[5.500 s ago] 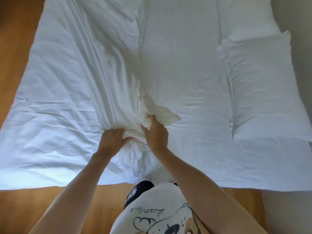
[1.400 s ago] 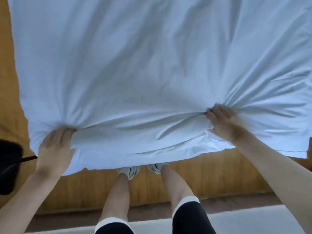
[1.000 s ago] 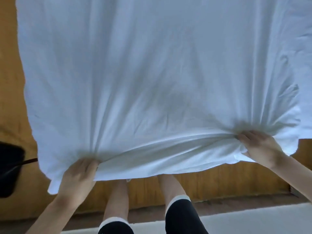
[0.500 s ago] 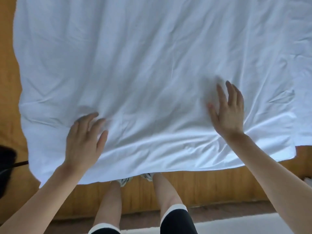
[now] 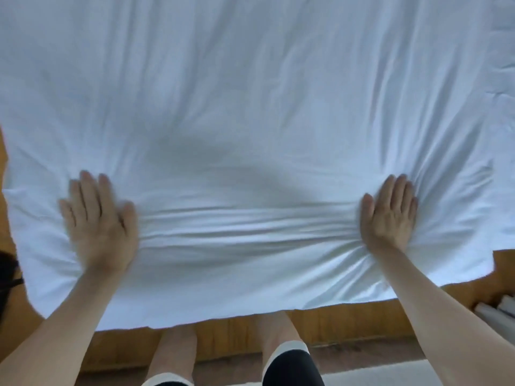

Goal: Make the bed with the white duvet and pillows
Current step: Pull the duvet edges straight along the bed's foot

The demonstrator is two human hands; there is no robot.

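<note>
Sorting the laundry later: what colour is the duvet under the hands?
Plain white, no pattern; the duvet shows best in the head view.

left hand (image 5: pixel 99 218): motion-blurred | duvet (image 5: pixel 250 93): cut off top, sides | pillows: hidden

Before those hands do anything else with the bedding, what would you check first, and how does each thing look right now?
1. Both hands flat on the duvet: ok; left hand and right hand press with straight fingers.
2. Fabric smooth between the hands: not ok; a band of wrinkles runs from one hand to the other.
3. Near edge hanging evenly over the wooden bed frame: not ok; it dips lower on the left.
4. Pillows in place: cannot tell; none in view.
5. Far end of the duvet straight: cannot tell; out of frame.
</note>
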